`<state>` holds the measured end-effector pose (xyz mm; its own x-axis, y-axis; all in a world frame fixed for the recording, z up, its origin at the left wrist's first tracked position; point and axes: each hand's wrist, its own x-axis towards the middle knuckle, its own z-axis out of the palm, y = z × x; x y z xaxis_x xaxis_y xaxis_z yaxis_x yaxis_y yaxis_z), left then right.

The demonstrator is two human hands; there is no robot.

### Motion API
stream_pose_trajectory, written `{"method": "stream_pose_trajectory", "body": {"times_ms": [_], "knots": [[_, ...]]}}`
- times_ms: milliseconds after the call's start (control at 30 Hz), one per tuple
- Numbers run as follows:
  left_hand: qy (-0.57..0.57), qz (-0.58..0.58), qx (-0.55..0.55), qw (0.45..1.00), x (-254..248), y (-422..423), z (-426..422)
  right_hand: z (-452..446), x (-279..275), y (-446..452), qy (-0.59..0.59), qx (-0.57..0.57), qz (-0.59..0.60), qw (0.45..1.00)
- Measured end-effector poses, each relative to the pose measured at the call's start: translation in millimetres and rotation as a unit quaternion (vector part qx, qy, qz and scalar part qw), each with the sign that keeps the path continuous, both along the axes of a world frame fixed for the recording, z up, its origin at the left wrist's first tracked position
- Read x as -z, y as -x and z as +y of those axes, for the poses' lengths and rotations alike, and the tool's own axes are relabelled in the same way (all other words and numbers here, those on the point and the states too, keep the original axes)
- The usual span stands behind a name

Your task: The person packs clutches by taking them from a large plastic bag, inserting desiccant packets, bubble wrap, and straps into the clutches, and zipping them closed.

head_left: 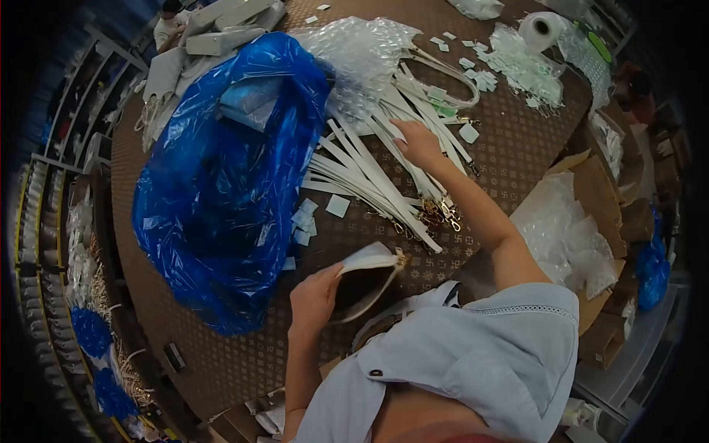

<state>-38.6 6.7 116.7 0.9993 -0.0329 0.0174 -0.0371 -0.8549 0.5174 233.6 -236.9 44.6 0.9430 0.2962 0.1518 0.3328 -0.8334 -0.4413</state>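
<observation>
My left hand (313, 297) grips the edge of a small white pouch (369, 256), whose mouth gapes to show a dark inside. A gold-coloured fitting sits at the pouch's far corner. My right hand (421, 145) is over a spread of white straps (380, 184), its thumb and forefinger apart; whether it touches one cannot be made out. Gold metal clasps (442, 214) cluster at the straps' near ends. Left of the straps stands a large open blue plastic bag (170, 214) with a wrapped item (251, 103) in it.
Bubble wrap (354, 59) covers the straps' far ends. Small pale cards (337, 206) lie about the brown patterned table (509, 162). A roll (540, 28) stands at the back right. An open cardboard box (602, 214) is at right, shelves (37, 221) at left. Another person (171, 26) is at far left.
</observation>
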Motion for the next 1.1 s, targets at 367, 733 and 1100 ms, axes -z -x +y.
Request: {"method": "stream_pose_trajectory", "body": {"times_ms": [367,733,1100], "knots": [[0.410,0.253,-0.133,0.866,37.3,24.5,19.5,88.7,84.7,-137.3,0.316,-0.098,-0.209,0.920],[0.775,0.218,-0.219,0.551,82.6,-73.7,92.4,74.4,-46.9,149.8,-0.334,-0.475,0.467,0.667],[0.559,0.262,-0.076,0.783,80.8,-82.6,66.6,53.7,-8.6,86.9,-0.412,-0.078,0.309,0.854]]}}
